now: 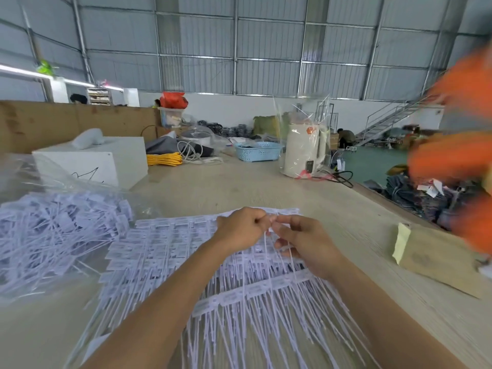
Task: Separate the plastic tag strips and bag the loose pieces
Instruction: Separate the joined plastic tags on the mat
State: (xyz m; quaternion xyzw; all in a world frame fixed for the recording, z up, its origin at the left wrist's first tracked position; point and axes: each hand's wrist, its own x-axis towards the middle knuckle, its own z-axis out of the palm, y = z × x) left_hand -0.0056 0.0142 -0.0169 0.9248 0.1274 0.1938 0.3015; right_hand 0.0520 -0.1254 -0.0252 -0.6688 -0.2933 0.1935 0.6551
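both hands pinching one tag at the strip's far edge

left hand (239, 227) and right hand (300, 241) meet fingertip to fingertip, each pinching a white tag on the tag strips (170, 251) spread across the table (266, 187). loose tags fill a clear bag (53, 230) to the left. a cardboard box (436, 257) sits at right.

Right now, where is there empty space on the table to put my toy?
Bare table lies between the strips and the basket, and between strips and cardboard box. Crowded: bag on the left, clutter at the back.
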